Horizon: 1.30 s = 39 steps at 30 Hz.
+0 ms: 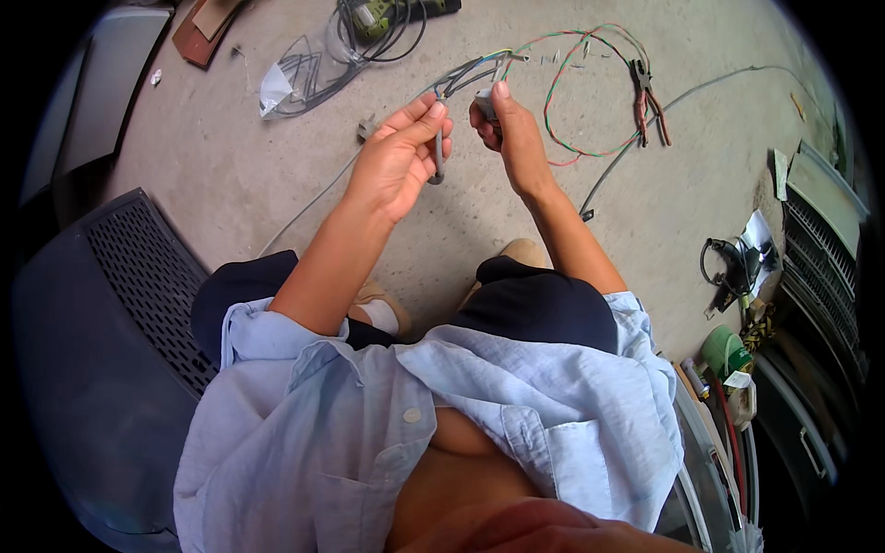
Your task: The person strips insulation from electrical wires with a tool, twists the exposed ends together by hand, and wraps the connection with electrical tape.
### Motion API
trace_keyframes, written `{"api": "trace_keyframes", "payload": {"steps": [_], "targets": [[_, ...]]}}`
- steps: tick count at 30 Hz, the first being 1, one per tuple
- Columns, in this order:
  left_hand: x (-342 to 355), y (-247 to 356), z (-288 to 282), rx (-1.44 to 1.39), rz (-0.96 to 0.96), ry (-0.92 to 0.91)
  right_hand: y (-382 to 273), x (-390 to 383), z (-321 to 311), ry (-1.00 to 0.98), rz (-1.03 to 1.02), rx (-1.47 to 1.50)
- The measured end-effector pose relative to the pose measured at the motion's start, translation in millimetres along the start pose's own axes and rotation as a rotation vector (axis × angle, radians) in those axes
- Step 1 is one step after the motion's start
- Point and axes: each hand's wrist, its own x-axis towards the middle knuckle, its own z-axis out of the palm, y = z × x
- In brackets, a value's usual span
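My left hand point(401, 152) is closed around a grey cable point(439, 157), pinched between thumb and fingers near its upper end. Thin wires spread from that end, blue and yellow-green among them. To its right, my right hand point(516, 138) is wrapped around a small grey tool point(486, 103), with the thumb pointing up along it. A narrow light strip, perhaps a blade, rises beside that thumb; my fingers hide most of the tool. Beyond both hands, several grey cables point(466, 74) run together above the floor.
Red-handled pliers point(643, 101) lie to the right, beside a loop of twisted red and green wire point(549, 115). A green power tool point(373, 20) and coiled grey cable point(318, 88) are at the far side. A dark perforated panel point(147, 276) stands left; a green container point(726, 352) sits right.
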Motion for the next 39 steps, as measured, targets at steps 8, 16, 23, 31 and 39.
{"api": "trace_keyframes", "payload": {"steps": [8,16,23,31,39], "targets": [[3,0,4,-0.030,-0.027,-0.009,-1,-2,10,0.043,-0.040,-0.008],[6,-1,3,-0.032,-0.021,-0.032,10,1,5,0.006,-0.050,-0.005],[6,-1,3,-0.028,-0.018,-0.019,10,1,8,0.030,-0.039,0.008],[7,-3,1,-0.027,-0.011,-0.023,13,3,10,0.022,-0.084,-0.029],[6,-3,1,-0.020,-0.010,-0.021,11,2,12,0.024,-0.042,-0.010]]}}
